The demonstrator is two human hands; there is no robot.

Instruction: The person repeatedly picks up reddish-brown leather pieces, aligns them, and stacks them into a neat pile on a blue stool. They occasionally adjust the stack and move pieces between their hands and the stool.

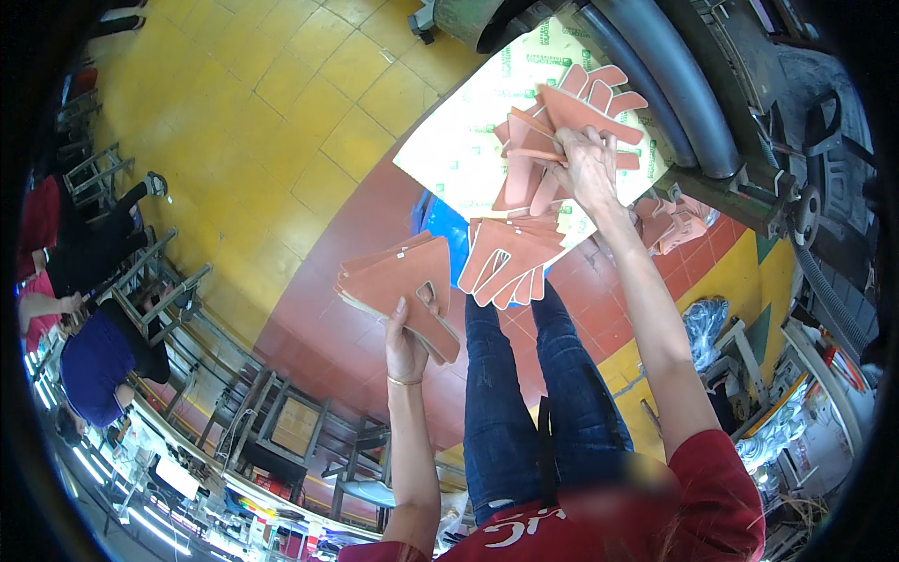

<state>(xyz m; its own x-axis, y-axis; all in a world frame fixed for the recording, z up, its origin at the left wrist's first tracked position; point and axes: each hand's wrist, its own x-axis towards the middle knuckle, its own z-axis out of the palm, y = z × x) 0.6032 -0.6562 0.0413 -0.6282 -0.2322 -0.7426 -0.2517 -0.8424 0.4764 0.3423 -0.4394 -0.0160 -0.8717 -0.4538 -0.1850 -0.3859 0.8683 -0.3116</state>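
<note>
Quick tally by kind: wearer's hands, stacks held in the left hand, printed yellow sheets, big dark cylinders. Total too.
Wearer's hands: 2 (left hand, right hand)
Held stack: 1
Printed yellow sheet: 1
Big dark cylinders: 2
Total: 6
Single pinkish-brown pieces overlap too much to count.

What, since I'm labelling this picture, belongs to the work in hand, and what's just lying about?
Seemingly in the work:
left hand, holding a brown stack;
right hand, on loose brown pieces;
fanned pile;
pale sheet beneath.

Probably just lying about:
clear plastic bundle, right;
brown-topped stool, left.
</note>
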